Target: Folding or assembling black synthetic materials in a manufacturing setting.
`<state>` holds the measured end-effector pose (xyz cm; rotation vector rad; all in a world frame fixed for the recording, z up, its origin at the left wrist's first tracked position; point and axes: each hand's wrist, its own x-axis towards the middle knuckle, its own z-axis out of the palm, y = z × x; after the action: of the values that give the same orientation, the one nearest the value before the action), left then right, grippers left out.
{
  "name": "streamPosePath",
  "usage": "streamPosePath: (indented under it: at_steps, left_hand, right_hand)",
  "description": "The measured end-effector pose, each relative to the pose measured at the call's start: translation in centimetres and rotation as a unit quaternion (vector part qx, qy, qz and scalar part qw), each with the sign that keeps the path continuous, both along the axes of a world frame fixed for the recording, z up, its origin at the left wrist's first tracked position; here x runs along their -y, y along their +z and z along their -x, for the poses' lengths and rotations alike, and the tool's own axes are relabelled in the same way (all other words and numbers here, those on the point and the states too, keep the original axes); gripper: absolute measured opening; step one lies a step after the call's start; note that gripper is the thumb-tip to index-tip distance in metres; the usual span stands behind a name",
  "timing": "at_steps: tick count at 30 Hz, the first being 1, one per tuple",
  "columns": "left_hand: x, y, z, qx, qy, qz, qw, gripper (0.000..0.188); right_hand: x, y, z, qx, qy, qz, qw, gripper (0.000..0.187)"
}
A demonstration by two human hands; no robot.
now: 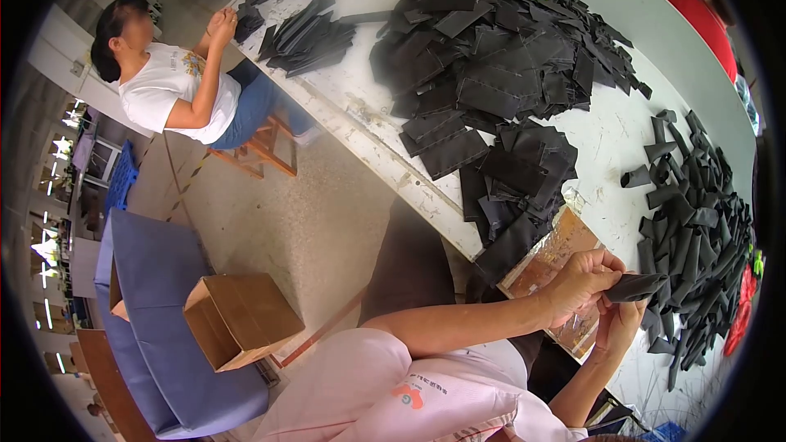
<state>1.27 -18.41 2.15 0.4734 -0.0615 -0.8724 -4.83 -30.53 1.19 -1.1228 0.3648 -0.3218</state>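
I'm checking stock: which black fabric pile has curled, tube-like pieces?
The right-hand pile, nearest the right hand: its pieces curl into tubes, while the large middle pile and the strips at upper left lie mostly flat.

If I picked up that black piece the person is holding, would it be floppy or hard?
Probably bendy, not hard: the black piece looks curved, like those in the heap at the right. It's likely light, since it's small and held just by the fingers. It might roll a little, being rounded like a tube.
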Motion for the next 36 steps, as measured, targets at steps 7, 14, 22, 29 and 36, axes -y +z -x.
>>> streamPosePath:
  at_steps: [7,14,22,29,36]
  left_hand:
    - [0.1,-0.3,-0.1,0.200,0.075,-0.133,0.968,0.018]
    - [0.4,2.7,-2.1,0.613,0.314,-0.192,0.700,0.036]
    - [0.6,3.3,-3.0,0.591,0.264,-0.198,0.736,0.004]
    - [0.3,3.8,-2.3,0.523,0.343,-0.192,0.756,0.006]
    - [-0.8,1.7,-0.9,0.338,0.184,-0.209,0.899,0.006]
  right_hand:
    - [0.6,0.4,-0.2,0.009,-0.003,0.092,0.996,0.012]
    - [2.5,-1.1,-0.2,0.006,-0.043,0.272,0.961,0.013]
    - [0.9,3.8,-0.3,0.108,0.008,0.572,0.813,0.039]
    - [-0.1,6.4,-1.4,0.035,0.019,0.591,0.805,0.028]
    - [0.7,4.6,-1.1,-0.031,0.071,0.676,0.733,0.021]
